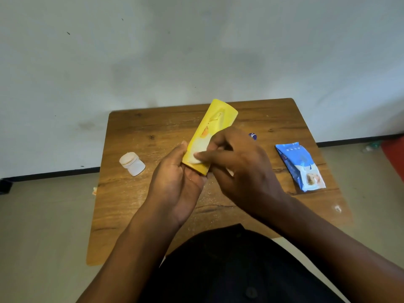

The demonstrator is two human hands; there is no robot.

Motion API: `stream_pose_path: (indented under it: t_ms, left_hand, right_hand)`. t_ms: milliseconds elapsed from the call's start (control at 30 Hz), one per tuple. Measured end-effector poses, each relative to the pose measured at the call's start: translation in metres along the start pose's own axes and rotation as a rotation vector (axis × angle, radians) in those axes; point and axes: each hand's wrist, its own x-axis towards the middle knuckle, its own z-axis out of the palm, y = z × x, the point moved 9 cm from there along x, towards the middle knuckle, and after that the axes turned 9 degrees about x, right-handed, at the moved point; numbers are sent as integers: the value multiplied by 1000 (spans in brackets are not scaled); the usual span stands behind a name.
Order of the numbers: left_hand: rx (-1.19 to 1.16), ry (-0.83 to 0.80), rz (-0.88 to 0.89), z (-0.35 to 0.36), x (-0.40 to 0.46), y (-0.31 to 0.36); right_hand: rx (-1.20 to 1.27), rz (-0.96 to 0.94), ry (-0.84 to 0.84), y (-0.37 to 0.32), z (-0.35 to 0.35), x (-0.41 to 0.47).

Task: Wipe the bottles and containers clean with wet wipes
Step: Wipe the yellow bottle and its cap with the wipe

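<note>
Above bench [273,119] middle: left hand [177,184] gripping yellow tube [215,125] by near end, long axis pointing toward far edge; right hand [242,169] pinching wet wipe [197,157], pressing on tube's near part.

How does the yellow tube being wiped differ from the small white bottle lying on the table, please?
The yellow tube is long and flat; the white bottle is short and round. The tube is held above the table by the left hand, while the right hand presses a wet wipe to it; the bottle lies untouched on its side. Both are small containers.
</note>
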Motion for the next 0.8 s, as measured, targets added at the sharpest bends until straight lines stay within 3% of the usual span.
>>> stream_pose_path:
  t_ms: [100, 233, 400, 567, 700, 800]
  left_hand:
    - [-3, -4, 7, 2, 0, 0]
    - [32, 36, -39, 1, -3, -2]
    - [5, -41, 18, 8, -1, 5]
    - [-15, -37, -15, 4, 2, 1]
    - [-4, -64, 4, 6, 1, 4]
    - [-31, -46, -18, 4, 2, 2]
  right_hand:
    - [-9, 15, 21, -3, 0, 5]
    - [-21, -79, -170, -23, 28, -7]
    - [17, 69, 116, -1, 0, 9]
    - [0, -43, -81, -15, 24, 2]
    - [9, 38, 62, -2, 5, 10]
    - [8, -32, -13, -9, 12, 4]
